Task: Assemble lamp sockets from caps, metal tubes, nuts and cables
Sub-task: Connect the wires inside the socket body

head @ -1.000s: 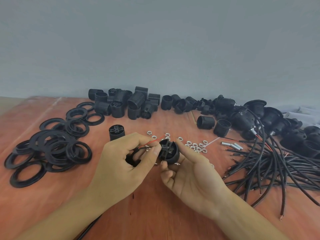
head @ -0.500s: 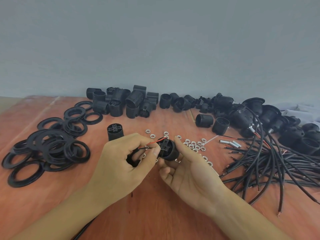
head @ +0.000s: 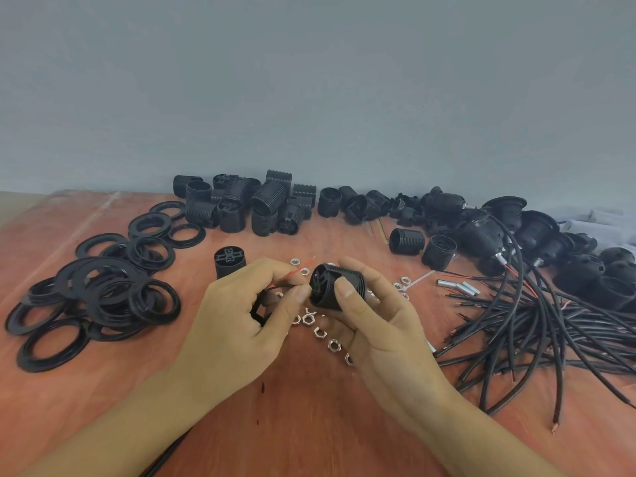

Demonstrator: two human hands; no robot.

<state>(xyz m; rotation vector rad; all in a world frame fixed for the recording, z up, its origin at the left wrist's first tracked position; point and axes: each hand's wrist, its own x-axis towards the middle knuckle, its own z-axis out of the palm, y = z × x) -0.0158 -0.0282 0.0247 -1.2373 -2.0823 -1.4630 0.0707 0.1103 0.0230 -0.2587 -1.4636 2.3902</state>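
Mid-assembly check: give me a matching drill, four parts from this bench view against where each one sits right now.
Parts:
1. threaded socket body
2. red wire
3. flat black rings
4. metal tubes

Places:
A. heaped on the left side of the table
B. gripped in the right hand
C. lying loose beside the cable bundle
D. held in the left hand

Pairs: 1-B, 2-D, 3-A, 4-C.
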